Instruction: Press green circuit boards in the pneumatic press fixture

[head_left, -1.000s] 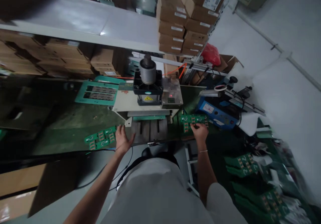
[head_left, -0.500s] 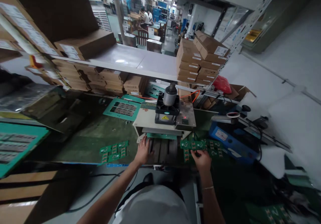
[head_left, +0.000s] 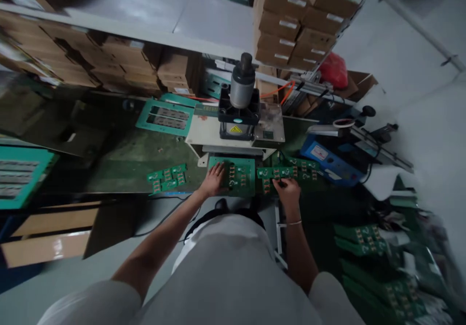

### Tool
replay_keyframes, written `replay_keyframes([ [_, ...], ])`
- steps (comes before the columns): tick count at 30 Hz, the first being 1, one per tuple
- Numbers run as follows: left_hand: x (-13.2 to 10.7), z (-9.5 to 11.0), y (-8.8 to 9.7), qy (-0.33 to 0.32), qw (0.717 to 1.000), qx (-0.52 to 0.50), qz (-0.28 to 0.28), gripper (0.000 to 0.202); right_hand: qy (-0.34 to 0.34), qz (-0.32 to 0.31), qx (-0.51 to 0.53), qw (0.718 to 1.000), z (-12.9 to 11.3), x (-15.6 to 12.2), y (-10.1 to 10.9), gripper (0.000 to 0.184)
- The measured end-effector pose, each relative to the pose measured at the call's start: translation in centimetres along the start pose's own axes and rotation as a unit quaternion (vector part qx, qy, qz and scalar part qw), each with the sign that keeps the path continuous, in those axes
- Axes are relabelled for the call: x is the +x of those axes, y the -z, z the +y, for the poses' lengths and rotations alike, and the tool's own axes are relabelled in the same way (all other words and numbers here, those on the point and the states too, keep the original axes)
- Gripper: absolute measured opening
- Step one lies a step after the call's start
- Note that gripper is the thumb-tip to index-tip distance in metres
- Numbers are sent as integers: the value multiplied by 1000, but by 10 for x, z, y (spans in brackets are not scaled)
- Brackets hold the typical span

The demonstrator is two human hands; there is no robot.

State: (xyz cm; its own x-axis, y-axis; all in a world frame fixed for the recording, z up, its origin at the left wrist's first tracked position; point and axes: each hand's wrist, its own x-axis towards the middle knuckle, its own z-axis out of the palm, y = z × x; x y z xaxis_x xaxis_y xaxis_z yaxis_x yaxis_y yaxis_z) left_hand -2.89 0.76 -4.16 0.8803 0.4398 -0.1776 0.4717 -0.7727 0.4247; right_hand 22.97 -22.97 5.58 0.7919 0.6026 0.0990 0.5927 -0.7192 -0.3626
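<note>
Green workbench [head_left: 120, 162], left hand [head_left: 213, 181] on circuit board [head_left: 242, 177] — cardboard boxes [head_left: 287, 28] shelved above

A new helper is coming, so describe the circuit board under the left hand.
Find the pneumatic press with the grey cylinder. In front of it lies a green circuit board panel, the left hand on its left edge. Unlike the narrower boards beside it, it is broad and centred on the press.

Right hand [head_left: 289, 189] grip unclear — board pile [head_left: 367, 240] blurred, teal frame [head_left: 20, 177] cropped.
</note>
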Motion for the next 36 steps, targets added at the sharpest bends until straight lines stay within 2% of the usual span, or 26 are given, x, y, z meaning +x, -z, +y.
replay_keyframes([
  [6, 11, 18, 1, -45, 997, 4, -70, 104, -5, -17, -6, 1000, 6, -7, -3, 36],
  [11, 32, 33, 9, -60, 993, 55, -90, 105, -4, -25, -5, 1000, 4, -9, -1, 37],
  [15, 43, 50, 24, -74, 987, 94, -109, 114, 8, -8, -2, 1000, 3, -10, 1, 50],
  [17, 37, 45, 37, -71, 988, 90, -101, 120, 14, 6, 6, 1000, 2, -11, 0, 56],
  [18, 30, 37, 45, -64, 990, 86, -88, 122, 16, 11, 11, 1000, 2, -12, -1, 58],
  [20, 5, 6, 60, -33, 995, 83, -45, 124, 23, 15, 21, 999, -1, -14, -4, 61],
  [23, -48, -65, 70, 54, 995, 86, 14, 118, 33, 5, 30, 999, -11, -18, -15, 57],
  [26, -90, -138, 59, 145, 987, 58, 47, 103, 38, -23, 7, 999, -33, -24, -34, 46],
  [28, -101, -174, 42, 184, 980, 29, 62, 95, 39, -46, -28, 998, -54, -28, -50, 38],
  [31, -100, -205, 15, 204, 976, 5, 73, 91, 55, -89, -81, 991, -89, -33, -74, 31],
  [36, -95, -226, -14, 207, 973, -27, 97, 87, 82, -160, -132, 975, -134, -35, -105, 32],
])
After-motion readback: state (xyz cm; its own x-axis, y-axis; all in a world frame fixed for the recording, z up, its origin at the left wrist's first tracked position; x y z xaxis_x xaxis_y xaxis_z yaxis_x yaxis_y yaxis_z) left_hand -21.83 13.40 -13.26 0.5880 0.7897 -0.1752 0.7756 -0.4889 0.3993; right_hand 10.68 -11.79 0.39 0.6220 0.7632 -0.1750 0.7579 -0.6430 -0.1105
